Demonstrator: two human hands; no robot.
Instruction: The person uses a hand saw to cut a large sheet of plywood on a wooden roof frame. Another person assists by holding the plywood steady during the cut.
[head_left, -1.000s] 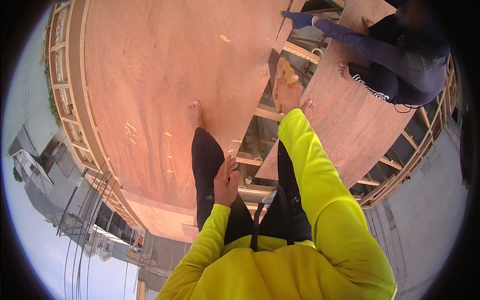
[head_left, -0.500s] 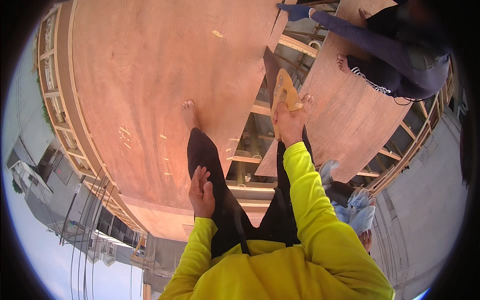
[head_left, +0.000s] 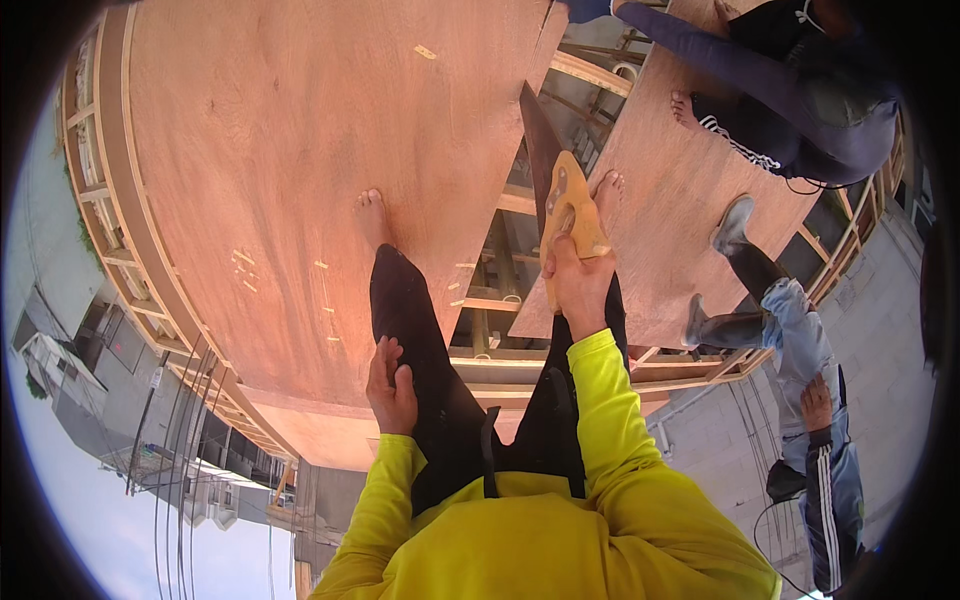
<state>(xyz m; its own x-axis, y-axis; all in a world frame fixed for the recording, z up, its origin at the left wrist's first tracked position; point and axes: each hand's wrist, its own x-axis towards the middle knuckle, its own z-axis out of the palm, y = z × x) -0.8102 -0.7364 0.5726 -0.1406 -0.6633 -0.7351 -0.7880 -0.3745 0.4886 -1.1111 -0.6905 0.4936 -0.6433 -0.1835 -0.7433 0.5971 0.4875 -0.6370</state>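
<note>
My right hand (head_left: pixel 582 280) is wrapped round the yellowish wooden handle of a handsaw (head_left: pixel 567 190). The saw's dark blade (head_left: pixel 543 135) points away from me, lying along the right edge of a large reddish plywood sheet (head_left: pixel 300 150); whether its teeth are in the wood I cannot tell. Beside my left thigh, my left hand (head_left: pixel 393 388) is held with its fingers stretched and nothing in it. A co-worker's dark-gloved hand (head_left: pixel 585 10) is at the far end of that plywood edge, partly cut off by the frame.
Wooden framing (head_left: pixel 490 300) shows through a gap between the sheet and a second plywood panel (head_left: pixel 660 230). My bare feet straddle this gap. One co-worker (head_left: pixel 790 100) crouches on the panel at far right; another person in boots (head_left: pixel 740 225) is nearer. Slatted framing (head_left: pixel 110 210) borders the left.
My right hand and the saw have drawn back a little toward me. The booted person at right has come further into view. My left hand stays beside my thigh.
</note>
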